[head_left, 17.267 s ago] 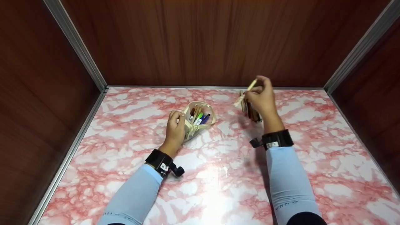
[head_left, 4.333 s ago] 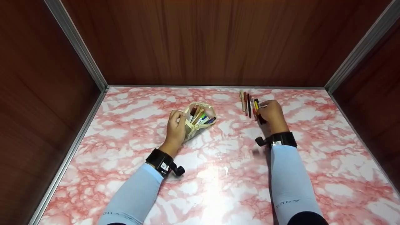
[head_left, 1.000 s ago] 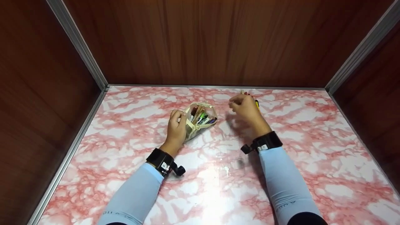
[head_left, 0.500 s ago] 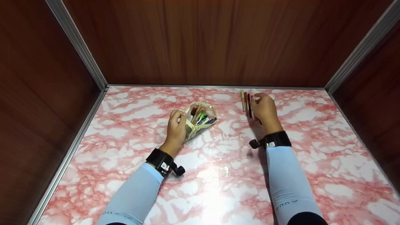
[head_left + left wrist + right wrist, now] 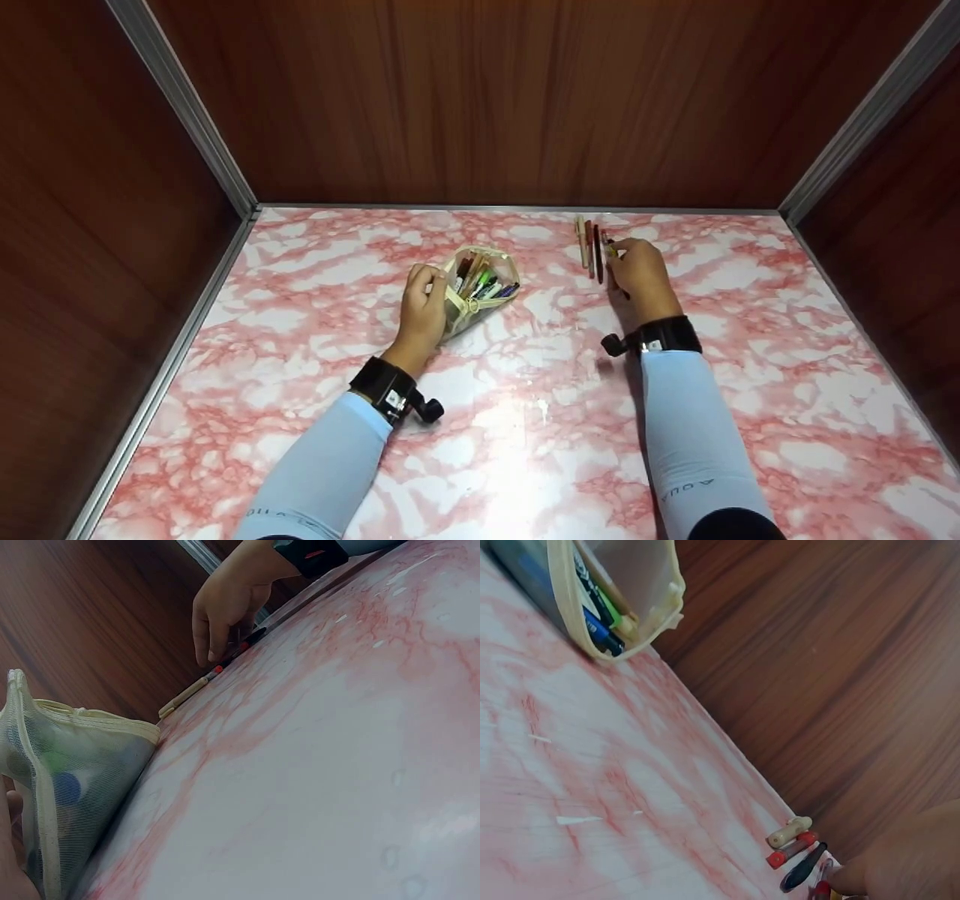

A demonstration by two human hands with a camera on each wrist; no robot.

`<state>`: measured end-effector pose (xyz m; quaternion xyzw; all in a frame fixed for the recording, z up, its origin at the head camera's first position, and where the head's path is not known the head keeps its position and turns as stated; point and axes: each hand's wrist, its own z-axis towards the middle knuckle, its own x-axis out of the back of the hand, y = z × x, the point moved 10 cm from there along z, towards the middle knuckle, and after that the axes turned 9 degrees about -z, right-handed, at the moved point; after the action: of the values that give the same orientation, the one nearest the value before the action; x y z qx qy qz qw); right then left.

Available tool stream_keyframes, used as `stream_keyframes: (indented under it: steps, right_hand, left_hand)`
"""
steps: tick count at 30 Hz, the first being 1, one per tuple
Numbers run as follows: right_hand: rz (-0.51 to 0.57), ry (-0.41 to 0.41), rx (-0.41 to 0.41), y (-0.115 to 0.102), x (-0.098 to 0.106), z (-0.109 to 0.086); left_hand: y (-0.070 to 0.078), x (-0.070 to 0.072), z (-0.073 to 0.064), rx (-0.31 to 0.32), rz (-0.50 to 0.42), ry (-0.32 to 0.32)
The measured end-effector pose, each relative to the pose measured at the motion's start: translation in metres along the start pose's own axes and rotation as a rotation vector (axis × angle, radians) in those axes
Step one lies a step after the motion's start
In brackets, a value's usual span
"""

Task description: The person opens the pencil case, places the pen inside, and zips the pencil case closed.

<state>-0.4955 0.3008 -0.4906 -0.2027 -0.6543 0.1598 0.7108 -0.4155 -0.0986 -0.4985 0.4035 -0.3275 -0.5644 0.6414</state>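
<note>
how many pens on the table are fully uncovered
3: beige pen, reddish pen and black pen, side by side left of the right hand; more are partly hidden by it.

The right hand (image 5: 643,274) hides part of the pens (image 5: 822,889) beside it, and we cannot tell whether it grips one. The left wrist view's edge cuts off the left hand (image 5: 11,874) and pouch (image 5: 105,772); we see the markers (image 5: 67,787) inside only blurred. The left sleeve's lettering (image 5: 279,514) is too small for us.

One pouch (image 5: 105,765); five-plus pens (image 5: 484,277) inside; four-plus pens (image 5: 805,868) outside; two wristbands (image 5: 381,381); two sleeves (image 5: 697,435).
</note>
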Motion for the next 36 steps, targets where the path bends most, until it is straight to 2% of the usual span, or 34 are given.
stream_keyframes:
  steps: [4,12,19,21,28,36]
  right_hand:
    - [-0.035,0.000,-0.003,0.001,0.001,0.001]
    - [0.002,-0.096,-0.084,0.009,-0.003,0.002]
    - [0.204,-0.138,-0.173,0.017,-0.009,-0.001]
    - [0.235,-0.117,-0.171,0.017,-0.005,-0.003]
    - [0.180,0.013,-0.101,0.007,0.019,-0.006]
    - [0.233,0.099,-0.061,-0.009,0.038,-0.002]
  left_hand:
    - [-0.002,0.000,0.000,0.007,-0.019,0.006]
    - [-0.001,0.000,-0.001,0.017,-0.020,0.006]
    - [-0.001,-0.001,0.000,0.015,-0.011,0.000]
    - [-0.002,-0.001,0.000,0.015,-0.009,-0.001]
    - [-0.001,-0.001,0.000,0.020,0.000,-0.002]
    - [-0.003,0.000,0.000,0.004,0.000,0.006]
